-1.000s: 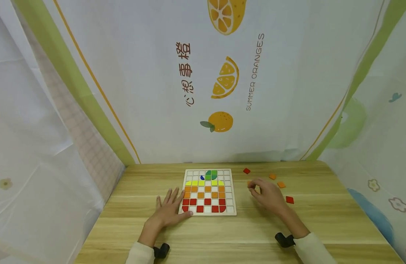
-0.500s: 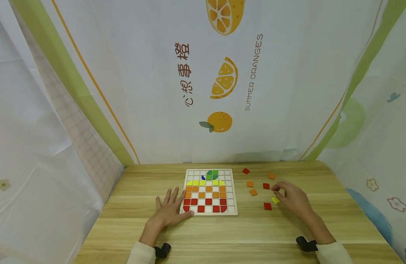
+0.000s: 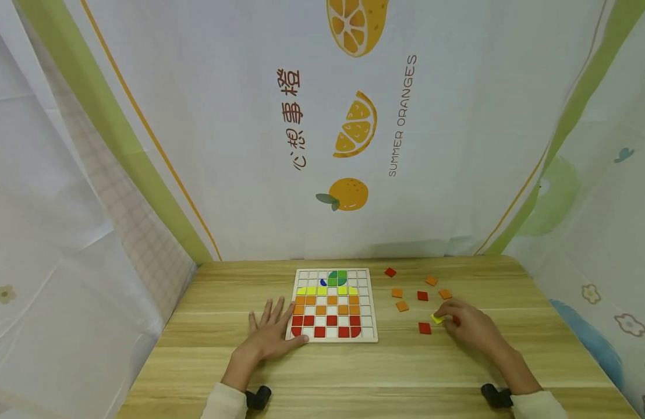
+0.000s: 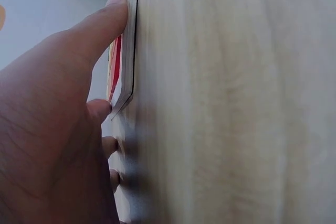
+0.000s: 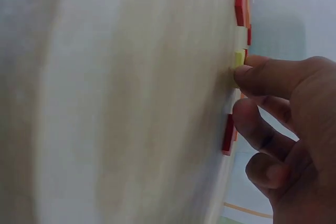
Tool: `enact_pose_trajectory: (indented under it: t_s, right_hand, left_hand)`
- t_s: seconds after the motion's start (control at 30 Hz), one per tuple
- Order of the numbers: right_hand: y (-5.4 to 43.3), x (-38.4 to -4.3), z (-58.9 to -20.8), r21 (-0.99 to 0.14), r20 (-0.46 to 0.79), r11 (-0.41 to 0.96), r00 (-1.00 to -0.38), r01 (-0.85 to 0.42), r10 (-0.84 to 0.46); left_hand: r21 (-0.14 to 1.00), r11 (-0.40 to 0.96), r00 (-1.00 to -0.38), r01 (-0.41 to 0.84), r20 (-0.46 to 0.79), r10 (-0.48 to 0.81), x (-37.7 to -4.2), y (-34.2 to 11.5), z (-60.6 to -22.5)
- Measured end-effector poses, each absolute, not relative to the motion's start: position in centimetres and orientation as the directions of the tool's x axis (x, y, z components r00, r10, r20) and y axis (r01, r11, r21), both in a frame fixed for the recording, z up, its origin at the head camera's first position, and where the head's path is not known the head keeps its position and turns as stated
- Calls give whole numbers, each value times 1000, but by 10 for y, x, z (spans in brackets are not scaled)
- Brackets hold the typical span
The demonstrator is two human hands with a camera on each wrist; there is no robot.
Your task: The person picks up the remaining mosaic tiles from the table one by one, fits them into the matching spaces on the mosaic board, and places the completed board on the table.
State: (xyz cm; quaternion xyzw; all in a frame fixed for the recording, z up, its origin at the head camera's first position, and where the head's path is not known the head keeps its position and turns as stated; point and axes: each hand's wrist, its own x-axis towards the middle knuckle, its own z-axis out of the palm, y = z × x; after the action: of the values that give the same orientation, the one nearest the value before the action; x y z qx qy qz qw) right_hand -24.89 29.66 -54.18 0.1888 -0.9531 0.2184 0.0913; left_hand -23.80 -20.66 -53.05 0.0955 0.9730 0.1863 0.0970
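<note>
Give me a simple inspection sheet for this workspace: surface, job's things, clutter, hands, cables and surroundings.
Surface: wood-grain table.
Job's things: gridded mosaic board, partly filled; loose orange tiles, red tiles and one yellow tile to its right.
Clutter: nothing seen.
Hands: left hand rests with fingers spread, touching the mosaic board's near left corner; right hand pinches the yellow tile; black wrist devices on both arms.
Cables: nothing seen.
Surroundings: white fabric with printed oranges and lettering reading "SUMMER ORANGES".
</note>
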Motion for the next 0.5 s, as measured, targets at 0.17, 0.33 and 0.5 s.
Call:
enact_pose_trajectory:
  t_s: [0.17, 0.33, 0.5]
  right_hand:
    - [294, -248, -544, -347, 290, 832, -893, -432, -343]
    - [293, -249, -543, -322, 294, 840, -889, -438, -351]
    - [295, -249, -544, -337, 275, 844, -901, -417, -335]
  left_hand:
    - [420, 893, -962, 161, -137, 237, -240, -209, -533]
    - [426, 890, -962, 164, -132, 241, -240, -209, -534]
    - [372, 915, -962, 155, -156, 226, -238, -207, -531]
